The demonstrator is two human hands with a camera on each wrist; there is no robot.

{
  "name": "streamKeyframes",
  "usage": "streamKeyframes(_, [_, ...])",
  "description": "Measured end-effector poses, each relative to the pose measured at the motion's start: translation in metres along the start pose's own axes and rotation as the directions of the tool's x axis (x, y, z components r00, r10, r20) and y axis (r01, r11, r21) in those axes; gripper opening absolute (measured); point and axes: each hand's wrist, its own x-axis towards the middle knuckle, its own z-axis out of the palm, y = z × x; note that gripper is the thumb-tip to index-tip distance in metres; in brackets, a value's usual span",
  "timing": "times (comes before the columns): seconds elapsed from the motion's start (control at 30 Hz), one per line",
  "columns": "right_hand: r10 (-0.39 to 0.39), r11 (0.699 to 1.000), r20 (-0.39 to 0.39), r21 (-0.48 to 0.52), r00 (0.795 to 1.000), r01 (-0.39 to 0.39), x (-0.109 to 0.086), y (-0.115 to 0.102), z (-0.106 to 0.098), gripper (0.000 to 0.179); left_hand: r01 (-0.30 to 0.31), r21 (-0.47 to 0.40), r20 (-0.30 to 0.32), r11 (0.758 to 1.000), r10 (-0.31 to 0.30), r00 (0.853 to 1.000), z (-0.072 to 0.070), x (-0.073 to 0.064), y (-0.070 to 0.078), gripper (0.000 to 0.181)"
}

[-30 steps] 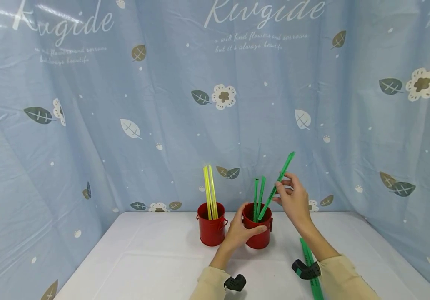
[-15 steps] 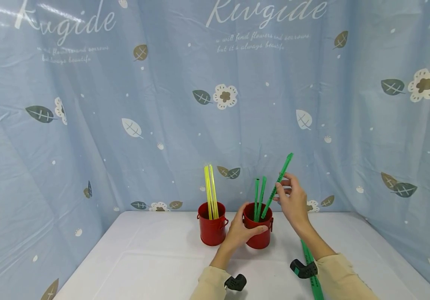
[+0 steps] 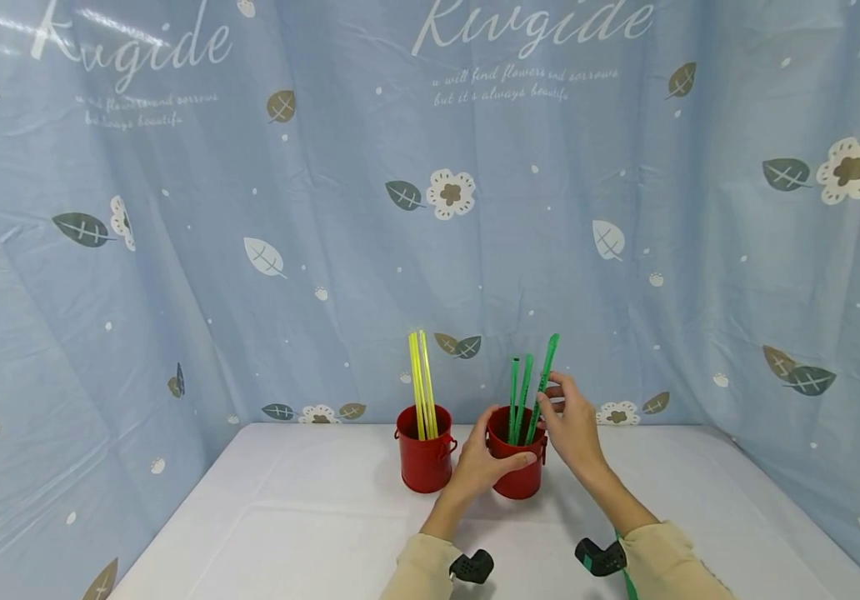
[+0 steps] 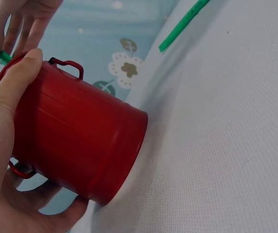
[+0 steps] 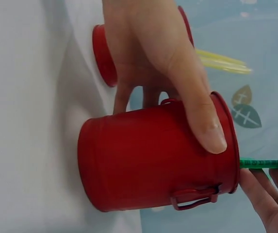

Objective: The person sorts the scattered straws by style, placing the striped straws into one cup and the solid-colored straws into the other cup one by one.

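Note:
My left hand (image 3: pixel 475 463) grips a small red metal bucket (image 3: pixel 517 481) round its side, thumb across the front near the rim, as the left wrist view also shows. My right hand (image 3: pixel 576 423) pinches a green straw (image 3: pixel 547 360) with dark print. Its lower end is down inside that bucket, hidden by the wall, and its upper end leans right. Two other green straws (image 3: pixel 525 383) stand in the same bucket, to the left of the held one. In the right wrist view, the fingertips of my right hand (image 5: pixel 269 196) are close above the rim.
A second red bucket (image 3: pixel 426 465) with several yellow straws (image 3: pixel 417 375) stands just left. Another green piece (image 4: pixel 183 25) lies on the white tablecloth (image 3: pixel 310 517), partly under my right forearm. A patterned blue curtain (image 3: pixel 340 250) hangs behind the table.
My right hand has moved down and left, lowering the green straw deeper into the bucket and bringing it more upright. The left hand stays on the bucket.

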Motion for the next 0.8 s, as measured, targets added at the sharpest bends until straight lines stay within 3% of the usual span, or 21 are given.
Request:
streamKeyframes(0.6, [0.03, 0.998, 0.022, -0.046, 0.999, -0.029, -0.003, 0.003, 0.004, 0.04, -0.01, -0.005, 0.003, 1.0, 0.01, 1.0, -0.001, -0.002, 0.001, 0.086])
streamKeyframes(0.7, [0.031, 0.999, 0.026, -0.041, 0.999, -0.03, -0.003, 0.004, 0.004, 0.039, -0.021, -0.014, 0.013, 1.0, 0.021, 1.0, -0.004, -0.007, 0.013, 0.085])
streamKeyframes(0.8, [0.034, 0.999, 0.03, -0.036, 0.999, -0.033, -0.004, 0.003, 0.003, 0.039, -0.027, -0.015, 0.014, 1.0, 0.027, 1.0, -0.004, -0.007, 0.014, 0.085])
